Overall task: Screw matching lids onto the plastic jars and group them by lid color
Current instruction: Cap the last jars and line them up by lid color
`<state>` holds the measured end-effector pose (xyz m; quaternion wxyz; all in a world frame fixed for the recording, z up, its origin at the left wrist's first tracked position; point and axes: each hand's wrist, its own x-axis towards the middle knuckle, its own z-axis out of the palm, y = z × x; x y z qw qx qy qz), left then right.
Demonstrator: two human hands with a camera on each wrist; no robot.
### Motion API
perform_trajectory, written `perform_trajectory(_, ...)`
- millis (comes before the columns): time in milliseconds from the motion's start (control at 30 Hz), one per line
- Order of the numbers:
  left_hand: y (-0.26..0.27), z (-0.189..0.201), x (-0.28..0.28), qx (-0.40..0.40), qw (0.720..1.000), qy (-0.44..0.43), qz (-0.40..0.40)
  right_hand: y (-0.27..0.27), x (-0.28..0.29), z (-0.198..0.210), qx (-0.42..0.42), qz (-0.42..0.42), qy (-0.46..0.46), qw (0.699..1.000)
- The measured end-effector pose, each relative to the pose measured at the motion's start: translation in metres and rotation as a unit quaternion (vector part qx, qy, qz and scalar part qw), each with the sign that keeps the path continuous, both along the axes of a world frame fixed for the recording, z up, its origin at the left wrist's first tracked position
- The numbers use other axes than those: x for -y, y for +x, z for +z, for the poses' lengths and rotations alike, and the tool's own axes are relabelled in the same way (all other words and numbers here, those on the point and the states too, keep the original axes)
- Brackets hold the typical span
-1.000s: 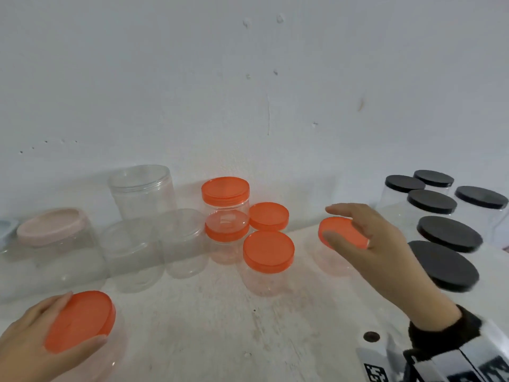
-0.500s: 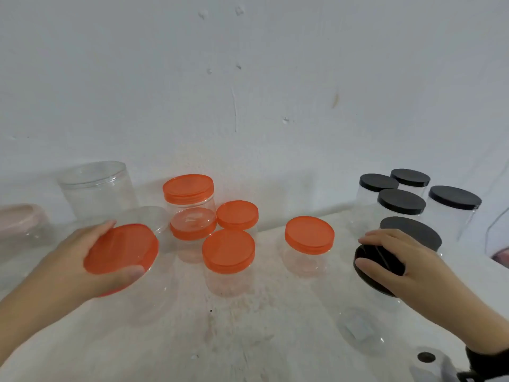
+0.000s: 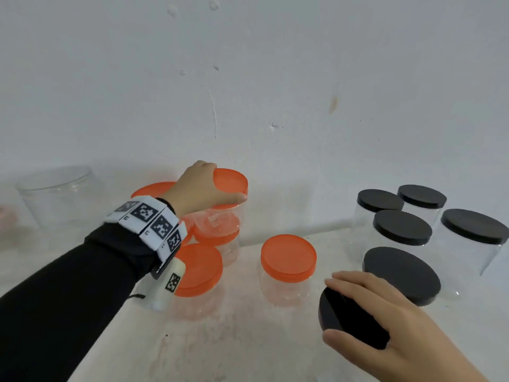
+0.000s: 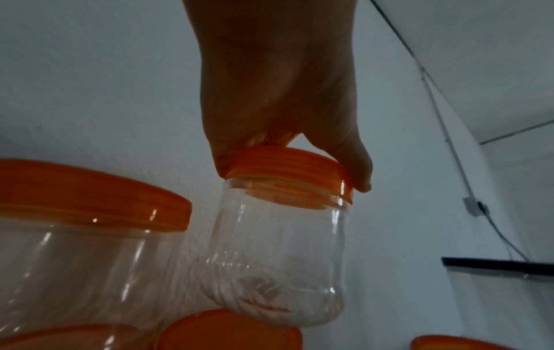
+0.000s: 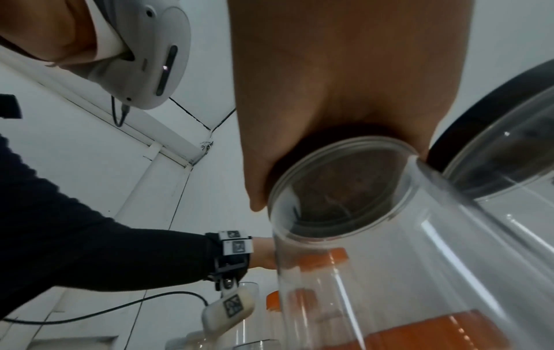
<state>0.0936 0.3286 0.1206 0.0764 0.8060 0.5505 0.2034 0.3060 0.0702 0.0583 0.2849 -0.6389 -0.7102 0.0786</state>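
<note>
My left hand [image 3: 217, 186] grips the orange lid [image 3: 232, 181] of a small clear jar [image 3: 217, 221] and holds it over the cluster of orange-lidded jars at the back. In the left wrist view the fingers curl round this lid [image 4: 288, 175]. The jar [image 4: 279, 260] hangs tilted just above another orange lid [image 4: 230, 331]. At the front right, my right hand [image 3: 344, 304] wraps over a black lid [image 3: 352, 326] on top of a clear jar. The right wrist view shows that lid [image 5: 338, 184] through the jar's clear wall [image 5: 389, 272].
Orange-lidded jars stand at the centre [image 3: 287, 257] and beside my left wrist [image 3: 201, 268]. Several black-lidded jars [image 3: 402, 227] crowd the right, with a wide one [image 3: 402, 274] right behind my right hand. A big clear jar [image 3: 57, 194] stands at the back left. The white wall is close behind.
My left hand has carried the orange-lidded jar from the front left up over the orange group at the back. My right hand stays clasped on the black lid.
</note>
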Motion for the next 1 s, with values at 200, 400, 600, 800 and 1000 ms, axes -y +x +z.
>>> perform_trajectory(200,0.011,-0.011,-0.024,-0.059,0.997,-0.034,0.039,-0.003,-0.001,0.001,0.037,0.014,0.086,0.996)
perform_trajectory(400,0.005,-0.013,-0.029,-0.057,0.996,-0.055,0.051,-0.001,-0.004,-0.003,0.036,0.020,0.119,0.992)
perform_trajectory(600,-0.004,-0.012,-0.013,-0.066,0.997,-0.031,0.013,-0.001,-0.004,-0.007,0.036,0.021,0.124,0.991)
perform_trajectory(800,-0.041,-0.043,0.040,-0.004,0.991,0.071,-0.110,-0.002,-0.003,-0.005,0.020,0.024,0.108,0.994)
perform_trajectory(1000,-0.076,-0.103,0.067,-0.100,0.991,-0.086,-0.021,0.001,-0.001,-0.007,-0.038,0.004,0.044,0.998)
